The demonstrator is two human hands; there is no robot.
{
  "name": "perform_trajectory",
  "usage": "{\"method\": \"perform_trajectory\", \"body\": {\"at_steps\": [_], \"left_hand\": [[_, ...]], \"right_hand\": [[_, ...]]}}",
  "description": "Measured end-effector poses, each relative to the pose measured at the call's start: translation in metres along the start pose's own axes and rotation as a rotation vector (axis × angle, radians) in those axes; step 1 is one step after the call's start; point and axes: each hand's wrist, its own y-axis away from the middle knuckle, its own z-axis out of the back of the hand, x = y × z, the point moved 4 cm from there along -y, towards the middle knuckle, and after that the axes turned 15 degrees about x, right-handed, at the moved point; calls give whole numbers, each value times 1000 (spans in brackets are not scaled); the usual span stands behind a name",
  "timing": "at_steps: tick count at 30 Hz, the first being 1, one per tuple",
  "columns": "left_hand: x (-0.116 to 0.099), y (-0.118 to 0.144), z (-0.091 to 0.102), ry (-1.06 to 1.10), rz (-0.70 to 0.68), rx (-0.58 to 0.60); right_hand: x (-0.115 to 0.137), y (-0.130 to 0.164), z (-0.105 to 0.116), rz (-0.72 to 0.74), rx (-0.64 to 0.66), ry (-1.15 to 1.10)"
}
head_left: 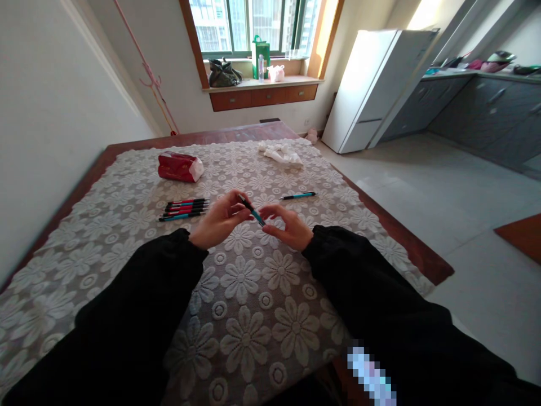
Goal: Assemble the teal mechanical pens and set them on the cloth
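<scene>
Between my two hands a blue and black pen (252,211) is held tilted above the tablecloth. My left hand (222,219) pinches its upper black part with thumb and fingers. The fingertips of my right hand (288,225) close on its lower end. To the left of my left hand, several red, blue and black pens (183,208) lie side by side in a row. A single blue and black pen (299,195) rests on the cloth beyond my right hand.
A red pack with white tissue (177,167) sits at the far left of the table. Crumpled white plastic (281,155) lies at the far right. The lace tablecloth (240,276) covers most of the wooden table (429,265). A white fridge (372,84) stands beyond.
</scene>
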Motion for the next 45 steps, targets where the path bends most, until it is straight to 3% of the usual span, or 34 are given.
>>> {"method": "perform_trajectory", "body": {"at_steps": [3, 7, 11, 15, 21, 26, 32, 36, 45], "left_hand": [[20, -1, -11, 47, 4, -73], [32, 3, -9, -392, 36, -92], [40, 6, -6, -807, 57, 0], [40, 7, -11, -1019, 44, 96], [45, 7, -11, -930, 208, 65], [43, 7, -9, -882, 13, -27], [49, 7, -7, -929, 140, -22], [49, 6, -7, -900, 2, -17], [48, 7, -8, -950, -51, -56]], "right_hand": [[-7, 3, 2, -108, 28, 81], [-11, 6, 14, -225, 132, 446], [-14, 5, 14, -330, 311, 638], [-13, 4, 8, -412, 411, 745], [-11, 2, 5, -291, 384, 817], [-17, 3, 9, -349, 333, 786], [-19, 2, 7, -324, 346, 743], [-20, 2, 7, -299, 326, 701], [-21, 3, 7, -226, 319, 663]]}}
